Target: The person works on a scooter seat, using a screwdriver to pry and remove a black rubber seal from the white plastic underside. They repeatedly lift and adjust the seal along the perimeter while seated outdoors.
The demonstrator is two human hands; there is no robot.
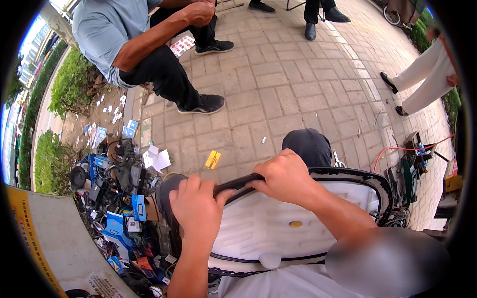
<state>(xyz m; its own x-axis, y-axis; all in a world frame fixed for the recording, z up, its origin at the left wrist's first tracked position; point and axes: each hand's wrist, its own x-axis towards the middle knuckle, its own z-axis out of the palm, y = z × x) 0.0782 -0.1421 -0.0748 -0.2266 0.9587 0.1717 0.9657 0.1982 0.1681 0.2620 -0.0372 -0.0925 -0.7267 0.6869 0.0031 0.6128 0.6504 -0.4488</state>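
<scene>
Across my lap lies what looks like an upturned scooter seat (268,223), its white plastic base facing up with black cover material round the rim. At the narrow far left end, my left hand (197,206) is closed on the edge of the black seat cover (239,181), thumb on the inner side. Close to it on the right, my right hand (285,176) pinches the same edge, so a short stretch of cover shows between the two thumbs. A yellow oval mark (295,224) sits mid-base. Fingers on the outer side of the rim are partly hidden.
A heap of cables, small boxes and parts (124,213) spreads along my left. A yellow packet (213,159) and white paper (158,160) lie on the paving. Scissors (338,160) lie beyond the seat. Tools and a red hose (397,148) are at right. A seated person (144,49) is ahead left.
</scene>
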